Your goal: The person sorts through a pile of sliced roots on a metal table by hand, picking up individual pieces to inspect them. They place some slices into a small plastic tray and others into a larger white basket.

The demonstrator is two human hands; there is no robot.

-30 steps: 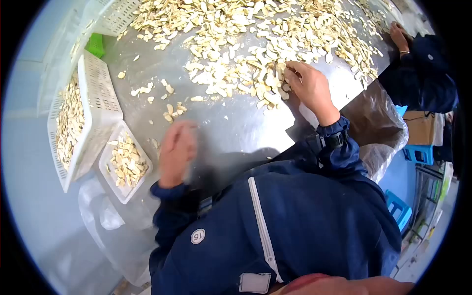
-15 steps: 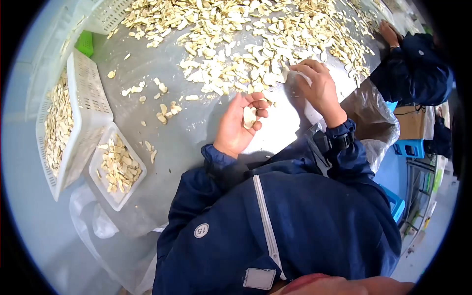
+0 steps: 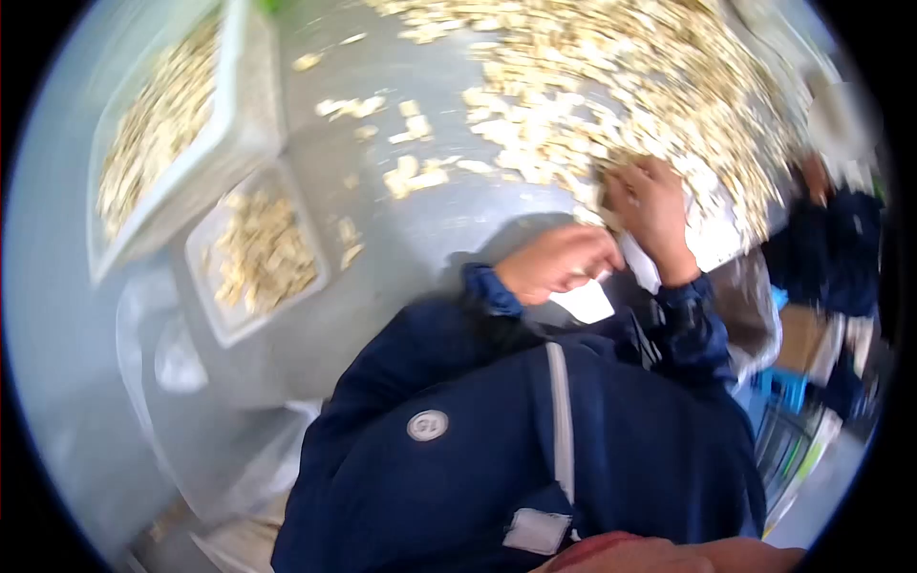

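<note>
On the steel table [image 3: 430,229], heap's near edge: pale dried slices [image 3: 611,86], thin, flat, irregular ovals, matte cream. They are likely light, stiff and brittle, best pinched by the rim. The right hand [image 3: 654,215] is lying fingers-down in the heap. The left hand [image 3: 559,260] is curling inward just beside it. Blur is hiding whether either grips a slice. At left, a white plastic tray [image 3: 201,277] and a larger basket [image 3: 244,115] are holding more slices.
</note>
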